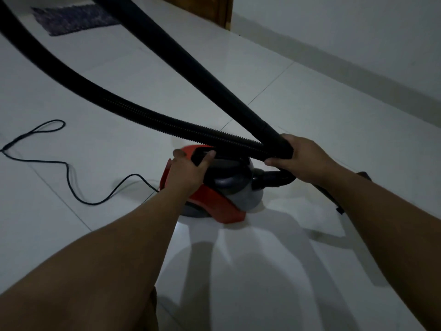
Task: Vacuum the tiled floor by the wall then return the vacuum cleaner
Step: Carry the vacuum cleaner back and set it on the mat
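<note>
A red and grey canister vacuum cleaner (222,201) sits on the white tiled floor (310,111) in the middle of the head view. My left hand (188,173) is closed around its black carry handle on top. My right hand (307,158) grips the black wand (191,68) together with the ribbed hose (133,113) where they cross above the vacuum. The wand runs up and away to the upper left; its far end is out of view. The hose loops off the left edge.
A thin black power cord (69,177) snakes over the tiles left of the vacuum. A dark mat (74,17) lies at the far upper left. A white wall (358,32) runs along the right, with a wooden door frame (225,10) at the top.
</note>
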